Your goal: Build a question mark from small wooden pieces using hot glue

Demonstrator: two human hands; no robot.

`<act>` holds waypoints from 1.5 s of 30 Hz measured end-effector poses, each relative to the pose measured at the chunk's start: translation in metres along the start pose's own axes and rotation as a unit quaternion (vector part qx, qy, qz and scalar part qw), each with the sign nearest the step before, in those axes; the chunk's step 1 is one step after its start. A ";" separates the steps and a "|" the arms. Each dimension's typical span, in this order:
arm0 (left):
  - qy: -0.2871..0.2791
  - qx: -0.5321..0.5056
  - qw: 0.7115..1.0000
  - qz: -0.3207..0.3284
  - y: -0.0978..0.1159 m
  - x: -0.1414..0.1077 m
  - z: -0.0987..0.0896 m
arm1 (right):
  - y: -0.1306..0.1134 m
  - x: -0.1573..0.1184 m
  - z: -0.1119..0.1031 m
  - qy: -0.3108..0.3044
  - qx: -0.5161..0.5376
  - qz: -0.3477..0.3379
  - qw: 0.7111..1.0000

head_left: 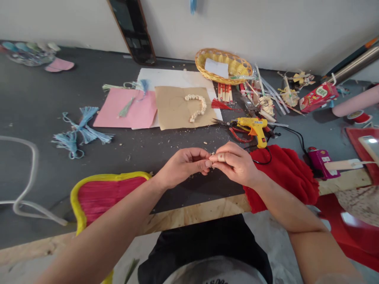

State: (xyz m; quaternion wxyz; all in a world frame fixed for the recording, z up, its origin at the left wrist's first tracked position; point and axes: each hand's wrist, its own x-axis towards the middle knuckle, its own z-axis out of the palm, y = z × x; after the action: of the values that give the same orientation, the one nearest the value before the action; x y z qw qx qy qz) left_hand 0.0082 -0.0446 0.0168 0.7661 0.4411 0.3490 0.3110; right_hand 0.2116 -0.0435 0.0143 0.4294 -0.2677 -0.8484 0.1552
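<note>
Above the front part of the dark table, my left hand (189, 163) and my right hand (235, 161) meet at the fingertips. Both are closed in a pinch, and whatever is between them is too small and covered to name. A band wraps one finger of my right hand. Beyond them, a curved row of small pale pieces (203, 105) lies on a brown paper sheet (171, 112). A yellow hot glue gun (256, 128) rests just past my right hand, beside dark-tipped scissors (222, 122). Pale crumbs are scattered around my hands.
A wicker basket (245, 67) stands by the wall. Blue tassels (85, 126) and pink paper (118, 110) lie left. Red cloth (284, 173) sits under my right forearm, near a purple box (322, 159). A yellow-edged red piece (109, 191) lies by my left forearm.
</note>
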 end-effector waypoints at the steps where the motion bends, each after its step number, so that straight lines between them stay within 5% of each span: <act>1: 0.001 -0.003 1.000 -0.001 0.000 0.000 0.000 | -0.001 0.000 0.000 0.000 0.004 0.008 1.000; 45: 0.016 0.047 0.999 -0.010 0.003 -0.001 -0.002 | 0.000 -0.001 0.000 -0.001 0.049 0.040 0.998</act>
State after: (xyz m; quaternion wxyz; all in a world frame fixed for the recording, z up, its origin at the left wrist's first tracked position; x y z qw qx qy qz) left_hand 0.0052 -0.0434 0.0187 0.7420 0.4679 0.3795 0.2940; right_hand 0.2118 -0.0440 0.0132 0.4345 -0.2798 -0.8289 0.2142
